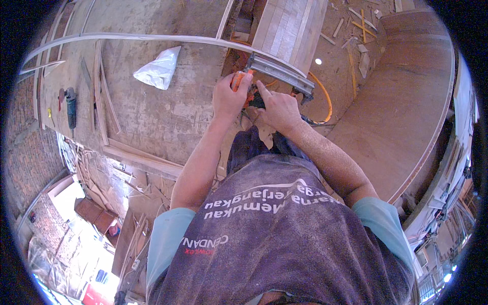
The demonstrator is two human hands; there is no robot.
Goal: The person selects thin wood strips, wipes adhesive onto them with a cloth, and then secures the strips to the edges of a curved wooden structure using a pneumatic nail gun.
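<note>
In front of my body is what looks like an air nail gun, with a long grey metal magazine (279, 72) and orange parts. My left hand (230, 99) is closed round an orange part at its left end. My right hand (280, 108) is just below the magazine, index finger stretched toward the left end and thumb apart from it. I see nothing held between that finger and thumb. Dark and orange parts between the hands are partly hidden. An orange air hose (329, 99) loops round on the right of the tool.
Beyond the tool lies a slatted wooden panel (290, 30). A thin pale strip (152, 37) crosses a wide worktop (168, 109), which bears a white plastic bag (158, 68) and a dark green power tool (71, 108). Offcuts litter the floor near a curved brown panel (406, 107).
</note>
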